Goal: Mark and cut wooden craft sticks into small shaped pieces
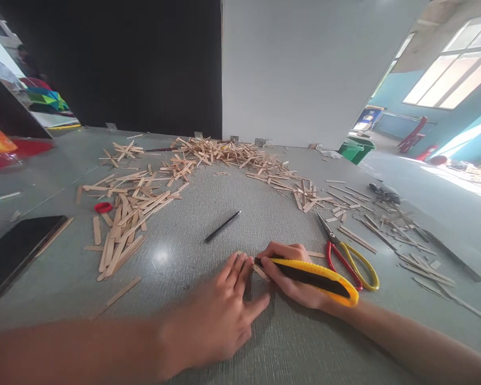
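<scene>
My right hand (300, 293) is wrapped round a yellow and black utility knife (316, 275), its front end over a small piece of craft stick (260, 271) on the table. The blade itself is hidden. My left hand (224, 310) lies beside it with fingers stretched out and thumb apart, fingertips pressing down at the piece. Beyond the hands lies a black pen (223, 226). Scissors (342, 251) with one red and one yellow handle rest to the right of the knife.
Loose wooden craft sticks (122, 230) lie in an arc, heaped at the back (228, 152). A red ring (103, 207) and a dark phone-like slab (20, 251) are at left. Right are split slivers (425, 267) and a long flat blade (452, 256). Upright panels (288, 69) close the back.
</scene>
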